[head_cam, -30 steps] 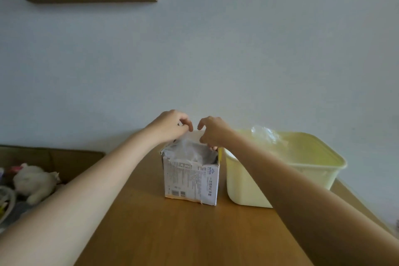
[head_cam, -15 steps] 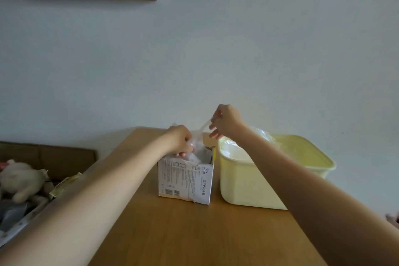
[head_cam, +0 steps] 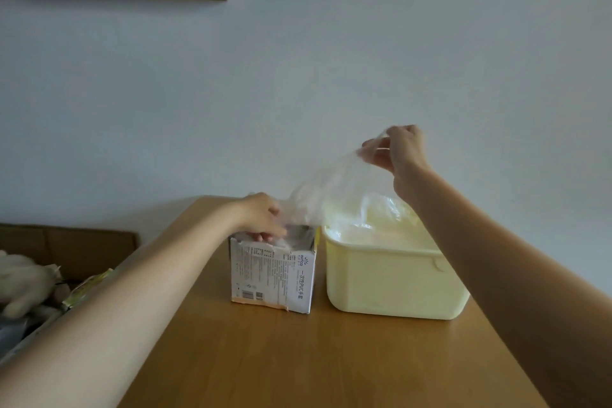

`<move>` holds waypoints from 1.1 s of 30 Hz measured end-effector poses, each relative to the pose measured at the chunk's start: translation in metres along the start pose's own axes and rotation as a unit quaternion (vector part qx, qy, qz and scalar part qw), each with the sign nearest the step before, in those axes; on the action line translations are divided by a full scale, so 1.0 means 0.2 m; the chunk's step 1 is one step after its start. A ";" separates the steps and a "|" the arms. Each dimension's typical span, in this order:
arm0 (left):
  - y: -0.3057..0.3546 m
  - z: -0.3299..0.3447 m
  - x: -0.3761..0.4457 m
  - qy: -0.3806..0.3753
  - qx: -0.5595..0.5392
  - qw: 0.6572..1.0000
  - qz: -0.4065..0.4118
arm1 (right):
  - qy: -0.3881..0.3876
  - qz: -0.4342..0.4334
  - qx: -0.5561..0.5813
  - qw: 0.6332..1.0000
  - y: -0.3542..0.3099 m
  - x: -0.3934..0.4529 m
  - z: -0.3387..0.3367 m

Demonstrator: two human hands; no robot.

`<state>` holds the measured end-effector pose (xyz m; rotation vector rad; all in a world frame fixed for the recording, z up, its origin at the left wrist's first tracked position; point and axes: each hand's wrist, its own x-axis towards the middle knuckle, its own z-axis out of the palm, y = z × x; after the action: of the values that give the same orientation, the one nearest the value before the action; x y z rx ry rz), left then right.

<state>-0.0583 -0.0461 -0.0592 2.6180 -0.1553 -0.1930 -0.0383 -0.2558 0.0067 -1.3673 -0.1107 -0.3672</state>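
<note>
- Head view: my right hand (head_cam: 395, 151) was pinched on one end of a clear glove (head_cam: 331, 189). It was raised up and to the right, above the yellow tub (head_cam: 390, 278). The glove's lower end trailed down to the open mouth of the glove box (head_cam: 273, 275).
- My left hand (head_cam: 261, 217) gripped the box's torn top edge, fingers curled over it, pinning the box to the desk (head_cam: 331, 358) just beside the tub.
- As I judged it, a clean pull called for the left hand to press the box firmly down. The right should draw slowly and straight up from the opening, so the thin film would not stretch or tear.
- The risk I watched for was a second glove dragging out with the first.
</note>
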 end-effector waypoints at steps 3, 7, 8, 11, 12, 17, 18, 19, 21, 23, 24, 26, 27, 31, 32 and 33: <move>0.08 -0.09 -0.02 0.075 -0.131 0.987 0.055 | -0.008 -0.008 0.081 0.997 -0.04 0.02 -0.03; 0.23 -0.15 -0.03 0.136 -0.400 0.902 0.090 | -0.063 0.011 0.150 0.987 -0.08 0.02 -0.02; 0.28 -0.15 -0.02 0.096 -0.434 0.890 0.098 | -0.089 0.017 0.156 0.983 -0.09 0.01 -0.02; 0.41 -0.07 -0.01 -0.001 -0.373 0.919 0.128 | -0.169 0.051 0.159 0.971 -0.11 0.00 -0.03; 0.45 -0.04 -0.01 -0.022 -0.357 0.922 0.147 | -0.194 0.064 0.155 0.967 -0.11 -0.01 -0.04; 0.53 0.03 0.04 0.092 -0.395 0.899 0.168 | -0.225 0.048 0.091 0.969 -0.07 0.03 -0.13; 0.52 0.03 0.06 0.128 -0.391 0.896 0.167 | -0.219 0.048 0.065 0.972 -0.05 0.04 -0.16; 0.52 0.04 0.07 0.153 -0.397 0.890 0.165 | -0.219 0.054 0.020 0.974 -0.03 0.03 -0.18; 0.53 0.05 0.08 0.180 -0.415 0.878 0.155 | -0.256 0.088 -0.057 0.961 0.01 0.02 -0.24; 0.54 0.07 0.08 0.208 -0.414 0.876 0.137 | -0.306 0.123 -0.089 0.940 0.04 0.00 -0.27; 0.54 0.08 0.08 0.217 -0.414 0.874 0.131 | -0.315 0.134 -0.101 0.934 0.04 -0.01 -0.27; 0.55 0.09 0.08 0.205 -0.449 0.860 0.133 | -0.274 0.134 -0.108 0.946 0.05 -0.02 -0.26; 0.55 0.10 0.07 0.185 -0.476 0.849 0.139 | -0.240 0.131 -0.097 0.957 0.07 -0.01 -0.25; 0.53 0.09 0.06 0.156 -0.519 0.830 0.134 | -0.096 0.132 -0.065 0.984 0.09 0.01 -0.23; 0.52 0.09 0.07 0.169 -0.502 0.838 0.126 | -0.062 0.131 -0.048 0.988 0.10 0.01 -0.23; 0.50 0.10 0.08 0.191 -0.482 0.848 0.113 | -0.031 0.125 -0.017 0.992 0.11 0.01 -0.21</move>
<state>-0.0540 -0.1445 -0.0274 1.5636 -0.1659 0.2775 -0.0346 -0.2937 -0.0209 -1.4084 0.0159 -0.1166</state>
